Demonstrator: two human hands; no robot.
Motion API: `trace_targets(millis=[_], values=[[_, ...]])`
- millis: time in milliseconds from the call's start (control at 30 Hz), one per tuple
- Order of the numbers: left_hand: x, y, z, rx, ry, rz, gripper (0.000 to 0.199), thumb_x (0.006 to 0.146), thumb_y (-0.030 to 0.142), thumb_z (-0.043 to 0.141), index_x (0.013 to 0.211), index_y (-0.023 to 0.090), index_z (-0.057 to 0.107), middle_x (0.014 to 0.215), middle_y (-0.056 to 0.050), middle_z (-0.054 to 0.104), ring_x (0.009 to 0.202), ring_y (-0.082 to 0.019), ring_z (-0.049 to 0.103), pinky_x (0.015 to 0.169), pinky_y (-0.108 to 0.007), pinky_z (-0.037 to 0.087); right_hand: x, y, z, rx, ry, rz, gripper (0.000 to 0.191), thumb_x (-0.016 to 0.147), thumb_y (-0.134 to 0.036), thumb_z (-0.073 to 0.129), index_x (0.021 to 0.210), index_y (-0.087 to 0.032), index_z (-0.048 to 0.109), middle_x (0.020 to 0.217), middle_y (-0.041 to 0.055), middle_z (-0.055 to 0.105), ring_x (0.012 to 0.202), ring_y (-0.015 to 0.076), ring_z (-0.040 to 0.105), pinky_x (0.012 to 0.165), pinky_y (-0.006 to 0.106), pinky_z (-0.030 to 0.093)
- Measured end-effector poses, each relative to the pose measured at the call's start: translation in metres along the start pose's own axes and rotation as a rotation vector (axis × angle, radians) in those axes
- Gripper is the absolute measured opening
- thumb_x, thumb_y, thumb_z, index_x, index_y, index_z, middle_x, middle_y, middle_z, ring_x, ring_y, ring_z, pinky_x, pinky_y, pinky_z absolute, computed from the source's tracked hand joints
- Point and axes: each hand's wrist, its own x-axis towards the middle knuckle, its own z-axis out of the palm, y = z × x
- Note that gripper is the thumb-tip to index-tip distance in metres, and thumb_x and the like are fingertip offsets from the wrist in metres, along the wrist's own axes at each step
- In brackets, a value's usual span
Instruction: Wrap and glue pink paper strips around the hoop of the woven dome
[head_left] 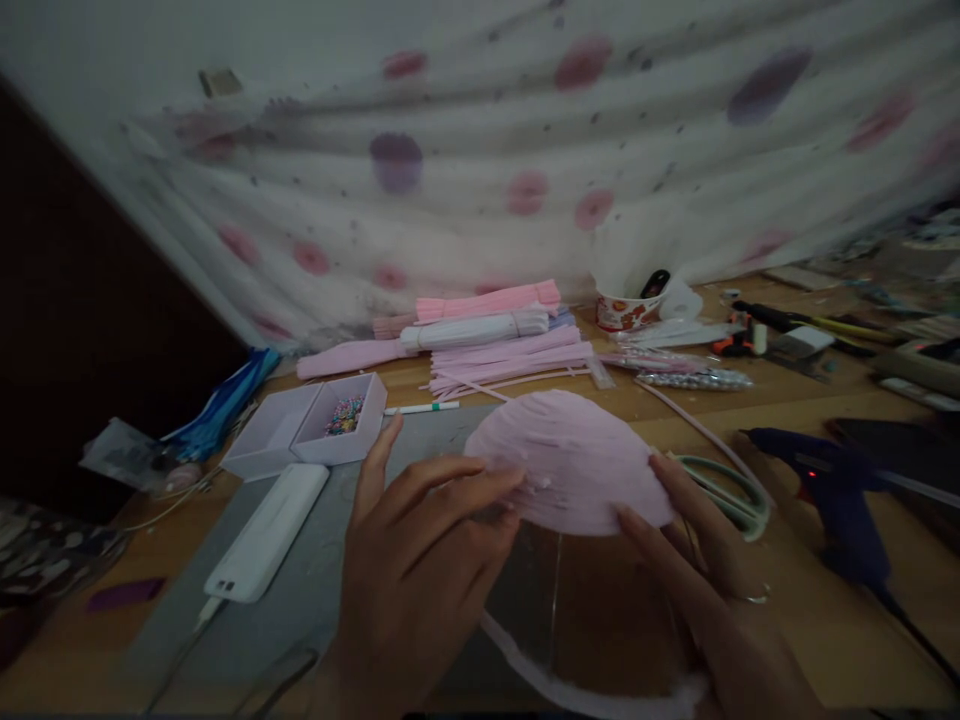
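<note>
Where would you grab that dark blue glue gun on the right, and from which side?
Probably by its handle, coming from the near right. The glue gun lies with its nozzle pointing left, away from that side, while the handle slants toward the viewer, ending at the cord. A small red light glows, so the nozzle may be hot.

One head-worn view from the wearer's side of the bench [780, 412], facing forward and down, fingers [461, 503] near the lens at lower centre, spotted curtain [465, 120] farther off across the upper frame
</note>
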Motion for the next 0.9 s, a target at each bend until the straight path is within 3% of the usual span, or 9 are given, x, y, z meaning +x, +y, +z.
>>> trace_targets(millis=[333, 600, 767, 900], values=[[0.002, 0.004, 0.009, -0.149, 0.079, -0.084, 0.02, 0.081, 0.008, 0.068, 0.068, 0.02, 0.06, 0.098, 0.004, 0.078, 0.087, -0.012, 0.071, 0.116, -0.054, 0.031, -0.001, 0.002, 0.001, -0.002, -0.014, 0.014, 0.07, 0.089, -0.011, 0.044, 0.151, -0.04, 0.029, 0.164, 0.0019, 0.012, 0.147, 0.0364, 0.02, 0.112, 0.066, 0.029], [0.001, -0.001, 0.007, -0.162, 0.013, -0.145, 0.018, 0.082, 0.008, 0.067, 0.075, 0.022, 0.059, 0.103, 0.005, 0.076, 0.092, -0.012, 0.07, 0.117, -0.052, 0.029, 0.0, 0.003, 0.0, -0.027, -0.033, -0.007, 0.06, 0.095, -0.023, 0.044, 0.151, -0.039, 0.03, 0.164, 0.0031, 0.013, 0.146, 0.0397, 0.024, 0.11, 0.067, 0.031], [-0.004, -0.009, 0.0, -0.375, -0.049, -0.355, 0.029, 0.076, 0.026, 0.079, 0.097, 0.03, 0.058, 0.106, 0.009, 0.075, 0.098, -0.012, 0.069, 0.114, -0.039, 0.037, -0.001, 0.006, 0.001, -0.043, -0.008, -0.013, 0.055, 0.097, -0.034, 0.046, 0.15, -0.041, 0.033, 0.163, 0.0016, 0.016, 0.145, 0.04, 0.024, 0.11, 0.066, 0.033], [0.002, -0.016, -0.004, -0.429, -0.097, -0.456, 0.027, 0.076, 0.028, 0.078, 0.097, 0.034, 0.064, 0.104, 0.011, 0.074, 0.101, -0.012, 0.068, 0.095, -0.027, 0.051, 0.0, 0.002, 0.003, -0.053, 0.022, 0.012, 0.056, 0.096, -0.026, 0.047, 0.147, -0.046, 0.034, 0.162, -0.003, 0.019, 0.145, 0.0374, 0.027, 0.112, 0.064, 0.032]])
